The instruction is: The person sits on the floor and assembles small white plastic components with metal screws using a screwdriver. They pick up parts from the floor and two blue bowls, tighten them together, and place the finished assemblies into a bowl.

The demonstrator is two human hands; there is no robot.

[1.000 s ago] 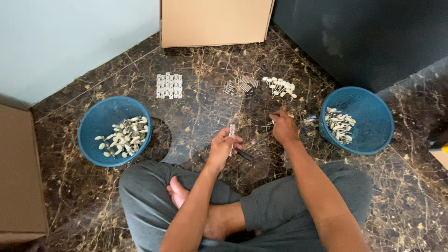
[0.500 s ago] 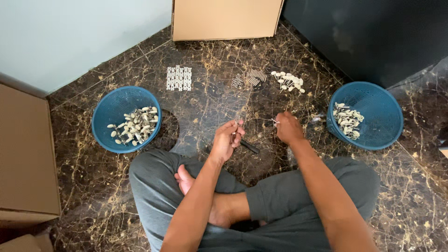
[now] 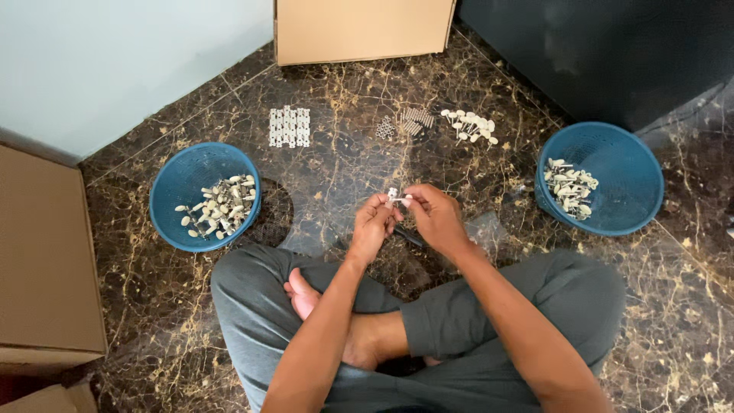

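Both hands meet above the dark marble floor (image 3: 153, 321) in front of crossed legs. The left hand (image 3: 372, 228) and right hand (image 3: 434, 216) each pinch an end of 1 small pale part (image 3: 394, 196), fingertips closed on it. A blue basket (image 3: 170, 200) of pale pieces sits well to the left, another blue basket (image 3: 627, 191) to the right. Beyond the hands lie a white grid piece (image 3: 289, 126), small metal bits (image 3: 409, 122) and a loose pale pile (image 3: 470, 126), near a cardboard box (image 3: 359, 29)
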